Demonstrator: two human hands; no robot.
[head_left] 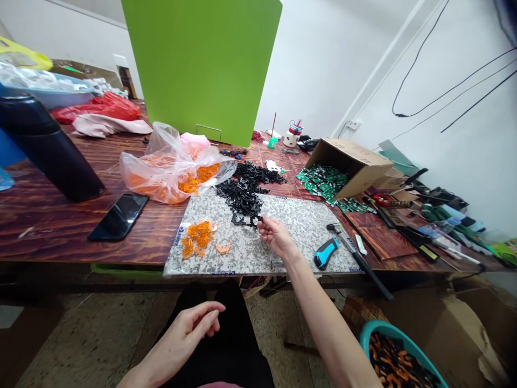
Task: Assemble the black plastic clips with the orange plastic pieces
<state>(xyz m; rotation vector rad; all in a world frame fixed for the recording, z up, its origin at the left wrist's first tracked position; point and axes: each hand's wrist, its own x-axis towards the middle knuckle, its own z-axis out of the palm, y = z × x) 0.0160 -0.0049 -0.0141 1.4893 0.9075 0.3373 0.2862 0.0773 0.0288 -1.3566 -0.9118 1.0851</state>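
My right hand (272, 234) reaches over a speckled stone-look slab (299, 229), its fingertips pinched on a small black plastic piece (259, 219) at the near edge of a black plastic parts pile (244, 196). Over my lap hangs my left hand (194, 331), fingers curled together with the thumb alongside, and no object shows in it. On the slab's left part lies a small heap of translucent orange plastic parts (197, 237). A single orange piece (223, 247) rests apart from it, to the right.
A plastic bag (161, 172) of orange parts and a phone (119, 216) lie left. At right are a blue-black utility tool (326, 253), a long-handled tool (359, 258) and a tipped cardboard box (355, 161) spilling green pieces (323, 180). A teal basin (367, 337) stands below the table.
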